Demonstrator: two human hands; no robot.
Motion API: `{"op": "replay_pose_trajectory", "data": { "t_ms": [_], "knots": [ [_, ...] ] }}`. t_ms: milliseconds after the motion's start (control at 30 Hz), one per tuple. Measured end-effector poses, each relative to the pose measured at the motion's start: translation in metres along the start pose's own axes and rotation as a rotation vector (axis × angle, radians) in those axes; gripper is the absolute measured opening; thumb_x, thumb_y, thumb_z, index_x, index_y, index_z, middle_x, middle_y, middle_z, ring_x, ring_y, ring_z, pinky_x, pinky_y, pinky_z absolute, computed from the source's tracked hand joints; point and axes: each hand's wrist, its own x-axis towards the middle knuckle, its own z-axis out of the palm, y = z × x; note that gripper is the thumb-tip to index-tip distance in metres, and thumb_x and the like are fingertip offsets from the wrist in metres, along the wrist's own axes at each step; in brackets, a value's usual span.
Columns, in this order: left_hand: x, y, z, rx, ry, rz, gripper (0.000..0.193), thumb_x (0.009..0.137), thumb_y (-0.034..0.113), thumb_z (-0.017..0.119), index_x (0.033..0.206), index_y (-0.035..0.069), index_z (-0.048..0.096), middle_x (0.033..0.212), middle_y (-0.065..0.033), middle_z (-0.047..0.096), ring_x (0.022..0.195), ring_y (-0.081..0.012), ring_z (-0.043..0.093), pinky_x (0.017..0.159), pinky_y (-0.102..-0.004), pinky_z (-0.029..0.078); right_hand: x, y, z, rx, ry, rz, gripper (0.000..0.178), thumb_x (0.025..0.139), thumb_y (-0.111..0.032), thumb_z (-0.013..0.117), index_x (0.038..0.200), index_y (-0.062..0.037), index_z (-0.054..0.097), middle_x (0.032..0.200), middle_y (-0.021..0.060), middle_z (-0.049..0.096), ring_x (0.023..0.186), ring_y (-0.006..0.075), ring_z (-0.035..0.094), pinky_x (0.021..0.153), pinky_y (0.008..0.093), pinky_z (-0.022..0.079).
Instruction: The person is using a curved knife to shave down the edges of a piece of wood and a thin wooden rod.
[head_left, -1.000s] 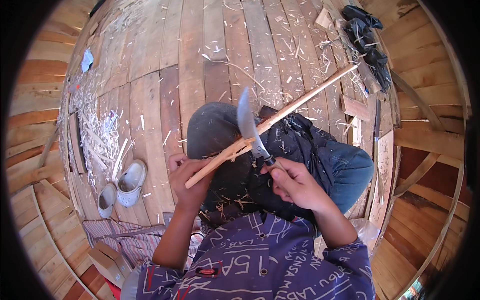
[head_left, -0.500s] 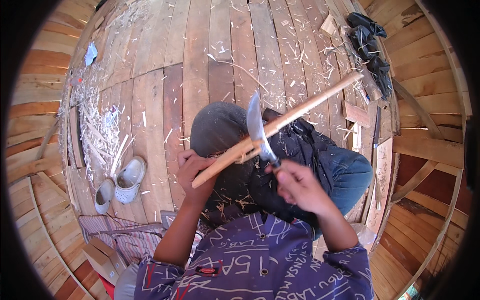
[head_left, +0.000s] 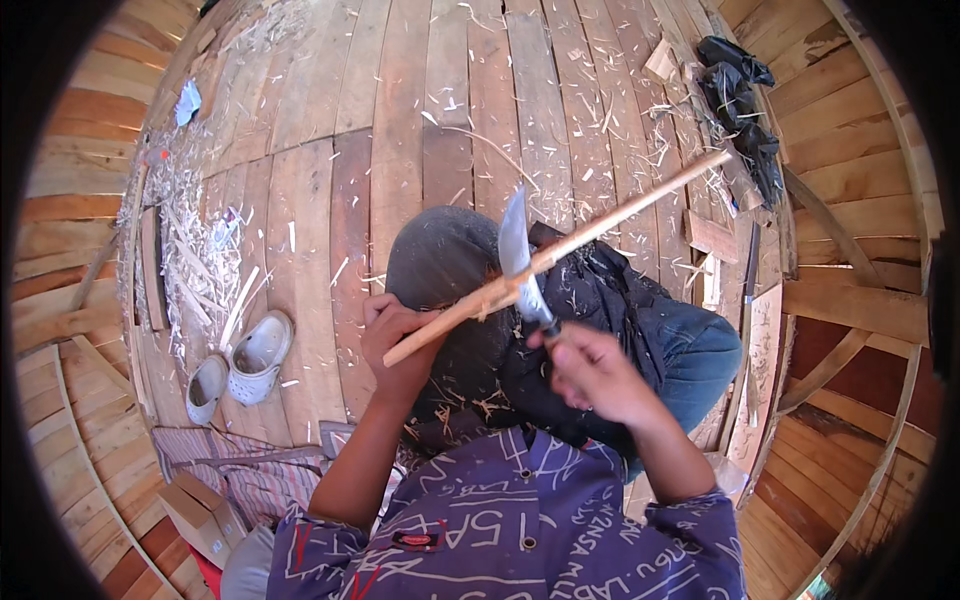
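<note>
My left hand (head_left: 398,338) is closed around the near end of a long wooden stick (head_left: 625,212), which slants up to the right across my lap. A curl of shaved wood stands on the stick near its middle. In my right hand (head_left: 595,372) is the dark handle of a knife (head_left: 516,245) with a broad curved blade. The blade crosses the stick, its tip pointing away from me, with the edge against the wood by the curl. Shavings lie on the dark cloth (head_left: 600,290) over my legs.
Wood shavings litter the plank floor (head_left: 420,90), piled thickest at the left. A pair of pale clogs (head_left: 262,358) sits to my left, near a striped cloth (head_left: 240,462) and a cardboard box (head_left: 203,520). Black plastic bags (head_left: 740,90) and wood offcuts (head_left: 711,235) line the right wall.
The stick has turned slightly, its near end a little higher and farther right. My left hand has shifted slightly with it. The knife stays at nearly the same place on the wood.
</note>
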Motion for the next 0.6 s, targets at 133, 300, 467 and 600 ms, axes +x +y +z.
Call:
{"op": "replay_pose_trajectory", "data": {
  "t_ms": [133, 300, 467, 600],
  "knots": [
    [-0.001, 0.004, -0.001, 0.02, 0.002, -0.034, 0.021, 0.06, 0.004, 0.084, 0.074, 0.008, 0.068, 0.065, -0.0006, 0.062, 0.066, -0.0176, 0.048, 0.065, -0.03, 0.038, 0.002, -0.025, -0.013, -0.114, -0.026, 0.067, 0.026, 0.097, -0.028, 0.05, 0.097, -0.0036, 0.06, 0.058, -0.0031, 0.048, 0.046, 0.0036, 0.042, 0.043, 0.0194, 0.034],
    [-0.002, 0.001, -0.001, 0.032, -0.011, -0.067, 0.02, 0.061, 0.006, 0.084, 0.074, 0.009, 0.07, 0.065, 0.0002, 0.061, 0.065, -0.0176, 0.047, 0.065, -0.03, 0.038, -0.004, -0.024, 0.003, -0.094, -0.095, 0.19, 0.032, 0.098, -0.029, 0.048, 0.088, -0.0004, 0.059, 0.056, -0.0044, 0.045, 0.044, 0.0032, 0.041, 0.042, 0.0197, 0.033],
    [-0.004, 0.001, 0.0, 0.032, -0.017, -0.063, 0.018, 0.062, 0.008, 0.084, 0.074, 0.009, 0.07, 0.065, -0.0002, 0.062, 0.066, -0.0176, 0.046, 0.063, -0.0311, 0.038, 0.006, -0.015, 0.008, 0.195, 0.088, 0.007, 0.028, 0.099, -0.024, 0.047, 0.105, 0.0014, 0.057, 0.056, -0.0046, 0.041, 0.045, 0.003, 0.038, 0.041, 0.0198, 0.031],
    [0.003, 0.007, -0.002, 0.029, -0.02, -0.085, 0.018, 0.062, 0.008, 0.084, 0.072, 0.009, 0.069, 0.065, -0.0006, 0.061, 0.067, -0.0181, 0.047, 0.064, -0.0317, 0.039, 0.009, -0.017, -0.007, -0.021, -0.065, 0.068, 0.03, 0.098, -0.027, 0.049, 0.105, -0.0009, 0.063, 0.063, -0.0023, 0.049, 0.05, 0.0037, 0.044, 0.042, 0.0196, 0.031]
  ]
}}
